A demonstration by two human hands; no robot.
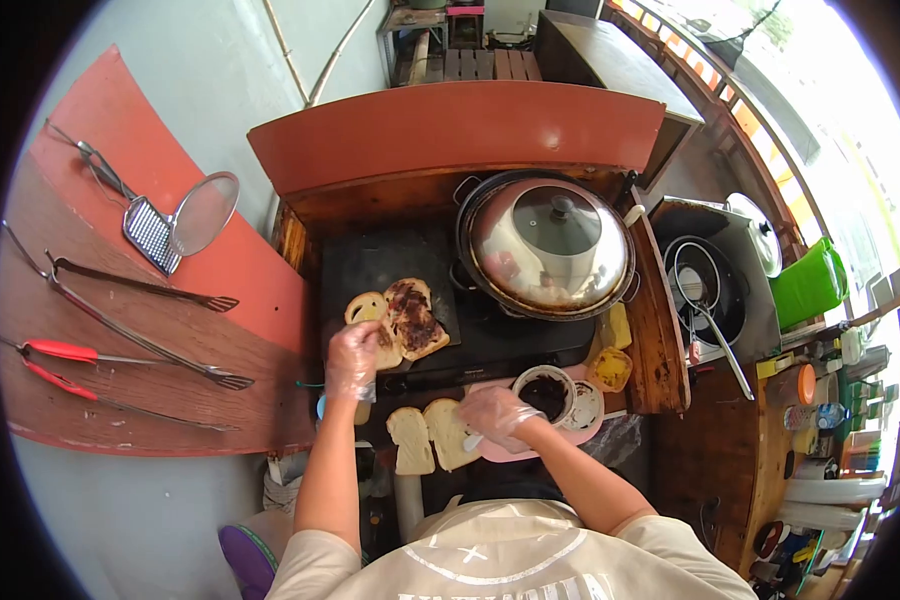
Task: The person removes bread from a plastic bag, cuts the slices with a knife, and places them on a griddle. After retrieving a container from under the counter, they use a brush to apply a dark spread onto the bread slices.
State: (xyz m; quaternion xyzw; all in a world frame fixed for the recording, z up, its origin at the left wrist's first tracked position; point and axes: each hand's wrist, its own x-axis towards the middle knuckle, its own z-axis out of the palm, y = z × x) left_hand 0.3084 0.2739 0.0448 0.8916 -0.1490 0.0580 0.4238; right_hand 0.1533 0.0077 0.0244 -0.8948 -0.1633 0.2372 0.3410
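Note:
My left hand [353, 360], in a clear plastic glove, has its fingers bent round the edge of a pale bread slice [366, 307] on the dark griddle plate. Touching that slice is another bread slice [416, 322], smeared with dark spread. Nearer my body lie two plain bread slices [410, 442] side by side. My right hand [500, 415], gloved too, is closed over the right-hand one's edge. A small white piece [472, 441] sticks out below its fingers; the rest is covered. Beside this hand stands a tub of dark spread [545, 394].
A large lidded pan [550, 245] occupies the right of the stove. Beyond the tub are a white-smeared lid [587, 405] and a yellow container [610, 369]. Tongs [120, 360] and a grater [151, 232] hang on the left board. A strainer [697, 275] rests at right.

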